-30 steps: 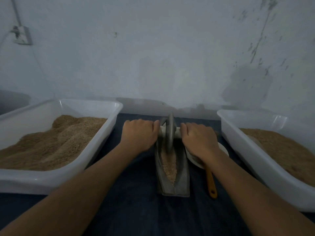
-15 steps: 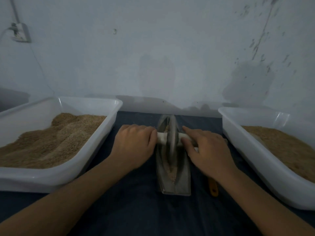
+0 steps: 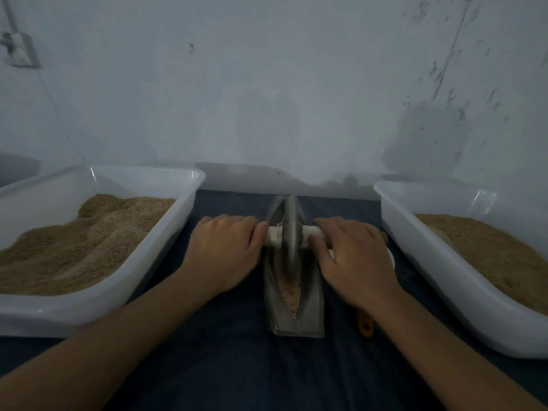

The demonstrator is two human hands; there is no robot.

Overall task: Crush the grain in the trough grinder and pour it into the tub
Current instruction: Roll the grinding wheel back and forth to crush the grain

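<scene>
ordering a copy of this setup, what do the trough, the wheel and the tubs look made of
Trough: dull grey, faint sheen, likely metal, perhaps cast iron. Wheel: same dark grey, probably metal; its axle is pale, wood or plastic, cannot tell. Left tub and right tub: glossy, slightly translucent white with rounded rims, likely plastic.

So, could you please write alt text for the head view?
Both hands, left and right, rest on the axle of a grinder wheel standing in a grain-filled trough, between two white tubs of grain.
</scene>
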